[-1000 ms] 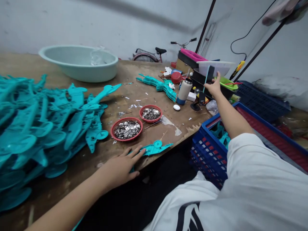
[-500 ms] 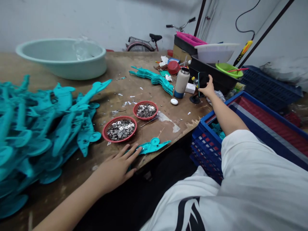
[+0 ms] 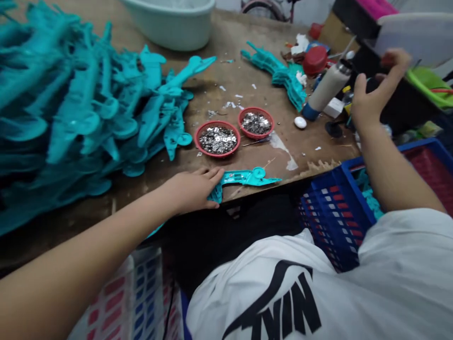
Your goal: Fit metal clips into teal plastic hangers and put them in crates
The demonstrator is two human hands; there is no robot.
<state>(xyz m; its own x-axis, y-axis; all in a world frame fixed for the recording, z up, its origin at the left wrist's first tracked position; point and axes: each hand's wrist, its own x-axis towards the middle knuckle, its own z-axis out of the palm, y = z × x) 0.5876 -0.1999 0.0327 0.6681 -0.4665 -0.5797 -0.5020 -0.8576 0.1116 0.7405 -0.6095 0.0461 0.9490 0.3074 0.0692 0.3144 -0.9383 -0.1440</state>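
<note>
My left hand (image 3: 193, 190) lies flat at the near edge of the wooden table (image 3: 141, 189), fingers stretched over the end of a single teal plastic part (image 3: 247, 178). My right hand (image 3: 373, 97) is raised at the far right, blurred, thumb and fingers curved round a dark object (image 3: 372, 85) that I cannot name. It hovers beside a white and blue bottle (image 3: 327, 89). Two small red baskets of shiny metal pieces (image 3: 217, 140) (image 3: 255, 123) stand just beyond the teal part.
A big heap of teal plastic parts (image 3: 71, 108) covers the table's left. A pale green basin (image 3: 173, 21) stands behind it. A smaller teal stack (image 3: 279, 73), a red lid (image 3: 314, 60) and black trays (image 3: 406, 104) crowd the far right. A blue crate (image 3: 334, 205) sits below the table.
The view has tipped down and closer. My right hand has lifted from the stand on the table and now curls round a dark object. My left hand stays on the teal part.
</note>
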